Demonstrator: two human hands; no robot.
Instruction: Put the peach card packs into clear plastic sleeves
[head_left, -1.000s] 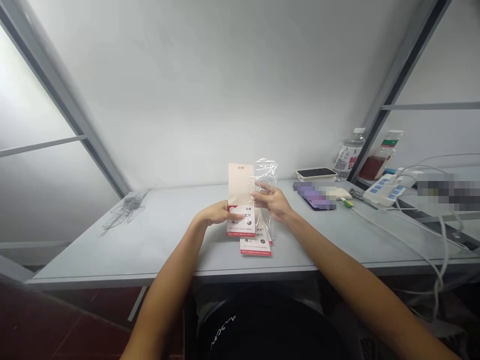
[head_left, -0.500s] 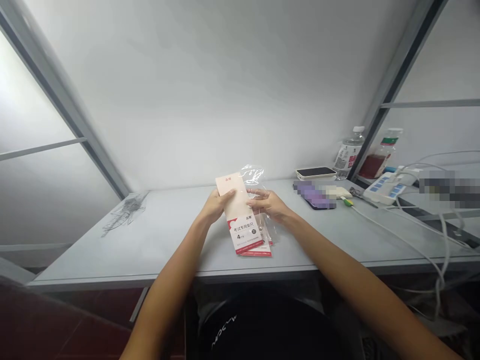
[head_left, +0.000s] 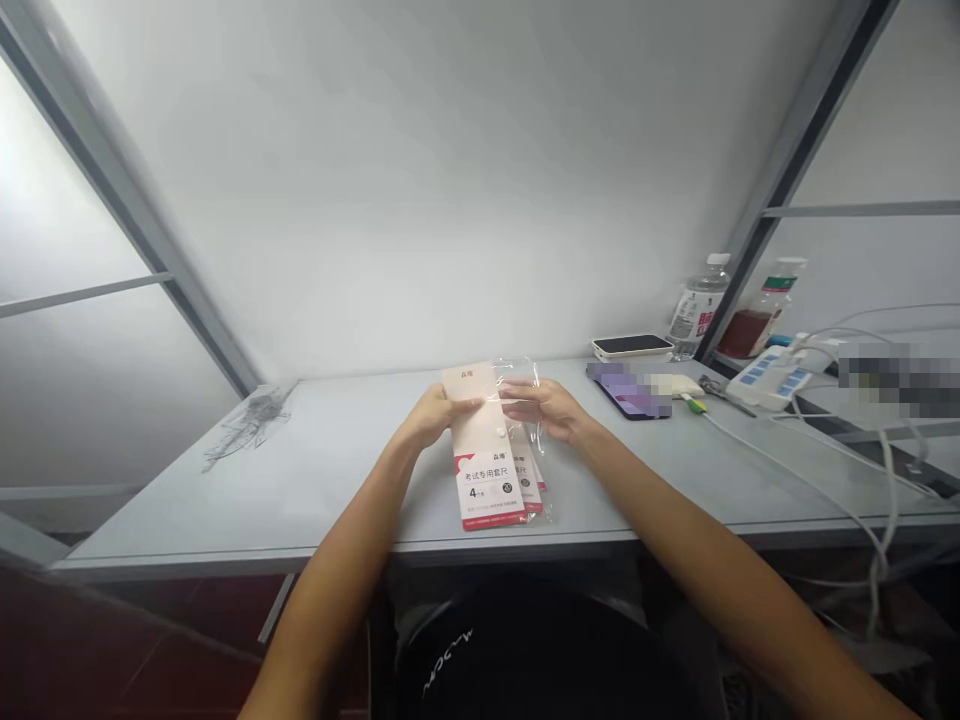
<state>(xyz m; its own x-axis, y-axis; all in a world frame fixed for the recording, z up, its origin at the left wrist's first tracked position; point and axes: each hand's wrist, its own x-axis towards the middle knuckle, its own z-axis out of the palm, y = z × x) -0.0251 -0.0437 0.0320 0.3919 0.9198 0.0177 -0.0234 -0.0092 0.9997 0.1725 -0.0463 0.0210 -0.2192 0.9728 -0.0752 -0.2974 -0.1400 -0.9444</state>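
A white-and-red ruler set pack stands tilted over the front of the desk, its printed lower end toward me. My left hand grips its left edge, thumb across the front. A clear plastic sleeve shows along the pack's right side. My right hand is closed on this sleeve, fingers bent and partly behind the plastic. Under the front pack, more ruler set packs of the same print fan out to the right, mostly covered.
On the right of the desk lie a white-cased phone, a purple phone and a power strip with cables. Two bottles stand behind, one clear. A dark scribble-like patch marks the left end.
The front pack has turned more upright and shifted slightly down toward the desk's front edge. My right hand's fingers have straightened a little, and the sleeve has moved right and down.
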